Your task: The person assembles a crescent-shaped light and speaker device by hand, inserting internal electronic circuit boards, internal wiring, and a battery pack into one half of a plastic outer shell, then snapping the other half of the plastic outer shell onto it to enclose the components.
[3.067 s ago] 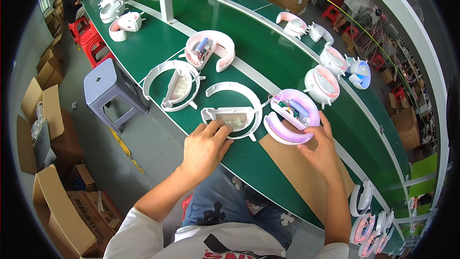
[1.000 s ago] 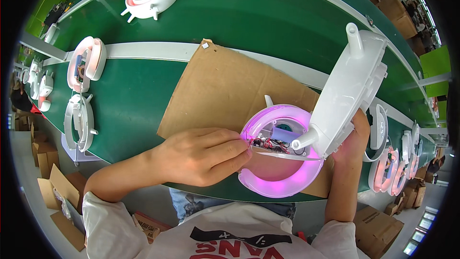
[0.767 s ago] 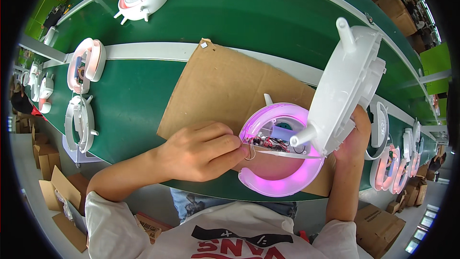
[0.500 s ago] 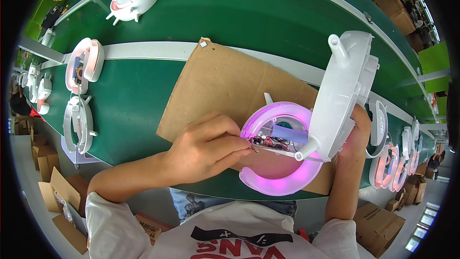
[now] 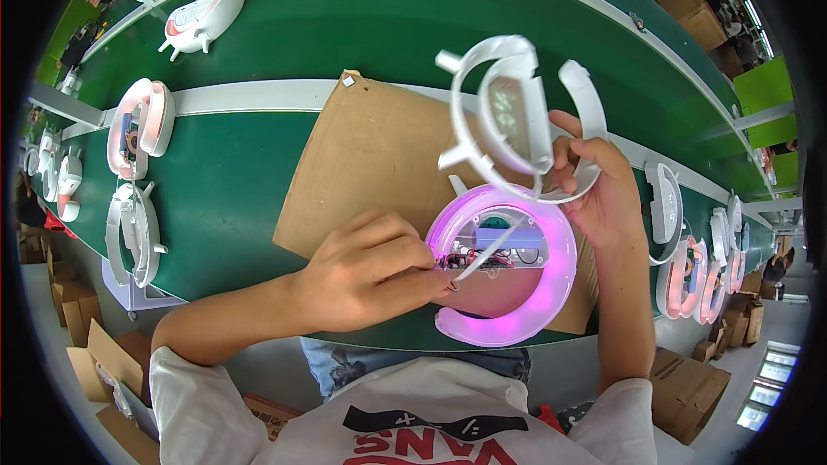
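Note:
A C-shaped lamp (image 5: 560,280) glows pink-purple, its middle open on a lilac cylindrical battery (image 5: 515,238) and a circuit board (image 5: 495,260) with red and black wires. At the board's left end my left hand (image 5: 366,271) is closed in a pinch; what its fingertips grip is hidden. My right hand (image 5: 607,181) holds a white plastic shell (image 5: 482,159) by its curved rim, above the lamp's far side. The shell is tilted, with its dark display window (image 5: 508,112) in view. A flat white cable (image 5: 493,251) slants from the shell to near my left fingertips.
Under the lamp lies a brown cardboard sheet (image 5: 370,146) on the green table (image 5: 233,198). Unlit lamps and shells stand left (image 5: 142,129) and right (image 5: 680,280); another white unit (image 5: 205,15) sits at the far left. A white rail (image 5: 250,95) crosses the table.
My right hand has turned the white shell over and moved it slightly left, bringing its display window and the white cable into view. My left hand keeps its pinch by the board.

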